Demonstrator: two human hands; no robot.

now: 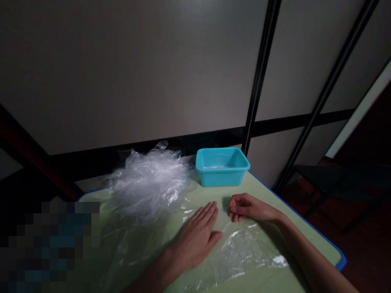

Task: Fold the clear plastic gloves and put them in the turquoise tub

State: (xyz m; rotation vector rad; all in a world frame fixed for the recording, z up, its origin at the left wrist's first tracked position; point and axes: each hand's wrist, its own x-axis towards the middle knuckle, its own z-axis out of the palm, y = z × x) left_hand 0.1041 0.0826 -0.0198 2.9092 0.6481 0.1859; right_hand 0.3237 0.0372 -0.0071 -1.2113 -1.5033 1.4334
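My left hand (197,238) lies flat, fingers stretched out, pressing on a thin clear plastic sheet (241,248) spread over the table. To its right, my right hand (244,206) hovers just above or touches the same plastic. Its fingers are curled with the thumb against the index finger; whether a bit of film is pinched there is hidden. Beyond my left hand rises a loose heap of crinkled clear plastic (149,179), with finger-like tips like disposable gloves. A turquoise plastic tub (222,178) stands behind my right hand, something pale and clear lying on its bottom.
The pale green table (259,189) has a blue edge (311,228) on its right side. Sliding panels with dark frames (171,81) rise right behind the table. A dark chair (336,179) stands to the right. The lower left corner is blurred into blocks.
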